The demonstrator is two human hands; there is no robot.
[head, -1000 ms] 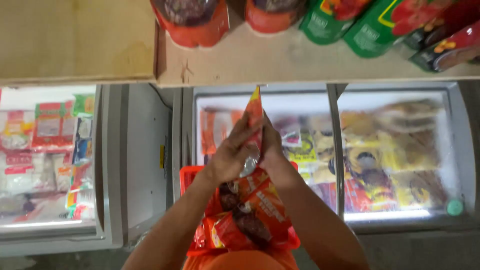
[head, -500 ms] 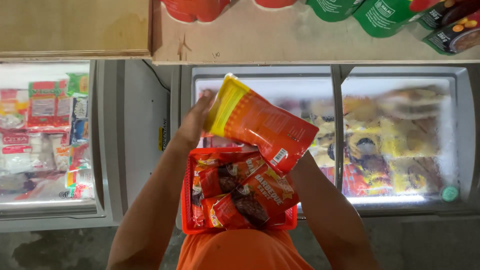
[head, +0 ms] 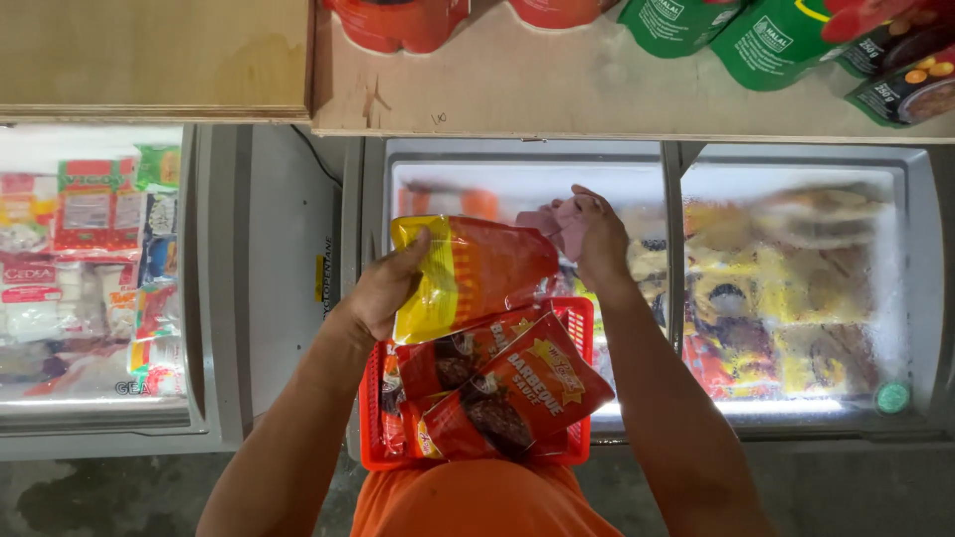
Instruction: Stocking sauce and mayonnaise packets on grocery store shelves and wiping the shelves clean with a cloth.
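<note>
- An orange-and-yellow food pouch [head: 476,273] is held above a red basket [head: 580,328], its long axis running roughly nine o'clock to three o'clock, yellow end toward nine.
- The left hand [head: 383,290] grips the pouch's yellow end, thumb on top, fingers closed beneath.
- The right hand [head: 595,239], at the pouch's two o'clock, pinches a pink cloth [head: 559,221] against the glass lid [head: 527,189] of a chest freezer [head: 920,298].
- Red sauce packets [head: 502,388] fill the basket.

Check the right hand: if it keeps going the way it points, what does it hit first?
Probably the freezer's glass lid. The right hand, holding a pink cloth, points toward the freezer's far left side, seemingly at the glass already; depth is unclear from above.
</note>
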